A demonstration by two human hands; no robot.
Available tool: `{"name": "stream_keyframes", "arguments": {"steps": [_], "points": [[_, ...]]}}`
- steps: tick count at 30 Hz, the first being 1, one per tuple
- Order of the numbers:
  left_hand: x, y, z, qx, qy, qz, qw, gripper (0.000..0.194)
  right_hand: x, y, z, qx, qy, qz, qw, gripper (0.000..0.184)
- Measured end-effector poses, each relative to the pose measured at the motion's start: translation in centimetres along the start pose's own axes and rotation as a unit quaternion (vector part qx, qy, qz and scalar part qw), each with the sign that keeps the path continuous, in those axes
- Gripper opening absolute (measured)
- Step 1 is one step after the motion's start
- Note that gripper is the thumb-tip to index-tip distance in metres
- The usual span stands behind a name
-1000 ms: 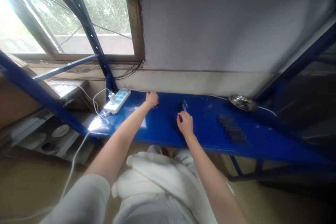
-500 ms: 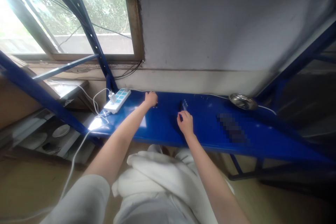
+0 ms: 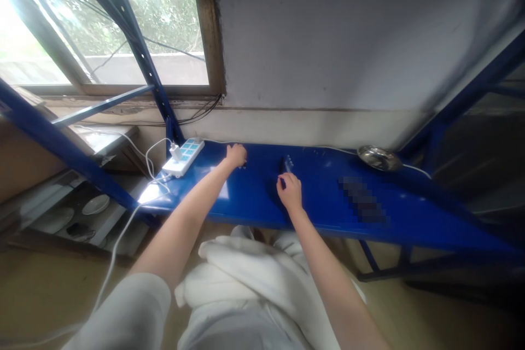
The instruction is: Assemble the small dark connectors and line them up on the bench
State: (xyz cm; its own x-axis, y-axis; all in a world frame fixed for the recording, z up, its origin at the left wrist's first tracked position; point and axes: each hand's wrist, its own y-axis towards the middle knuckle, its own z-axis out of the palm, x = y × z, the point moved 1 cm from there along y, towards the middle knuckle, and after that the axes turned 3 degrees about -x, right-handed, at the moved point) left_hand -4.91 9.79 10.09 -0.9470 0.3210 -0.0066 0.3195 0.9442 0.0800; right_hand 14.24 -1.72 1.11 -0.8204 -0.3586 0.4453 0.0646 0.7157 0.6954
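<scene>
My left hand point(image 3: 237, 155) rests at the far side of the blue table point(image 3: 254, 191), its fingers curled downward. Small clear bits point(image 3: 242, 167) lie beside its fingertips; whatever it grips is hidden beneath it. Nearer to me, my right hand point(image 3: 290, 191) hovers at or just above the tabletop with thumb and index finger pinched together. What sits in that pinch is too small to name. Just beyond its fingers lie a row of small transparent pieces point(image 3: 289, 163) and a thin black object point(image 3: 281, 164).
A white power strip point(image 3: 183, 157) with a plugged-in charger and cable stands on the left. At the right back sits a shiny metal bowl point(image 3: 379, 158). A pixelated dark patch point(image 3: 364, 201) covers something in front of it. Blue rack posts point(image 3: 141, 49) flank the table.
Both hands stay in nearly the same place. Only slight finger movement shows at my left hand.
</scene>
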Motion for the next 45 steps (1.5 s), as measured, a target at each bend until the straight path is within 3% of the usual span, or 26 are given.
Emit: {"name": "stream_keyframes", "arguments": {"steps": [6, 10, 14, 17, 20, 23, 26, 32, 36, 39, 45], "points": [[0.2, 0.0, 0.0, -0.005, -0.024, -0.012, 1.0, 0.023, 0.1, 0.0, -0.1, -0.004, -0.006, 0.007, 1.0, 0.026], [-0.7, -0.4, -0.6, -0.074, -0.067, 0.006, 0.995, 0.029, -0.1, 0.0, -0.1, -0.023, -0.02, 0.032, 0.999, 0.024], [-3.5, -1.7, -0.6, -0.151, -0.119, 0.112, 0.975, 0.03, -0.9, -0.1, 0.1, -0.063, -0.047, 0.094, 0.992, 0.023], [-6.3, -3.2, 1.1, -0.136, -0.134, 0.184, 0.964, 0.038, -1.5, -0.2, 0.5, -0.091, -0.071, 0.127, 0.985, 0.023], [-8.6, -4.4, 3.6, -0.106, -0.119, 0.182, 0.97, 0.049, -2.1, -0.4, 1.1, -0.094, -0.094, 0.131, 0.982, 0.023], [-9.9, -4.6, 5.6, -0.08, -0.111, 0.136, 0.981, 0.054, -2.5, -0.6, 1.6, -0.071, -0.114, 0.124, 0.983, 0.026], [-10.3, -4.0, 6.4, -0.064, -0.108, 0.105, 0.987, 0.052, -2.8, -0.7, 2.0, -0.048, -0.127, 0.12, 0.983, 0.029], [-10.7, -3.1, 5.7, -0.108, -0.088, 0.104, 0.985, 0.036, -3.5, -0.8, 3.0, -0.034, -0.135, 0.122, 0.983, 0.033], [-10.8, -2.9, 5.5, -0.139, -0.129, 0.076, 0.979, 0.024, -3.6, -0.6, 3.2, 0.017, -0.143, 0.157, 0.977, 0.038], [-10.3, -2.7, 5.6, -0.151, -0.219, 0.052, 0.963, 0.018, -3.0, -0.2, 2.8, 0.081, -0.143, 0.188, 0.968, 0.041], [-8.6, -3.6, 4.9, -0.182, -0.391, -0.008, 0.902, 0.012, -1.3, 1.2, 1.4, 0.22, -0.16, 0.241, 0.932, 0.052]]}}
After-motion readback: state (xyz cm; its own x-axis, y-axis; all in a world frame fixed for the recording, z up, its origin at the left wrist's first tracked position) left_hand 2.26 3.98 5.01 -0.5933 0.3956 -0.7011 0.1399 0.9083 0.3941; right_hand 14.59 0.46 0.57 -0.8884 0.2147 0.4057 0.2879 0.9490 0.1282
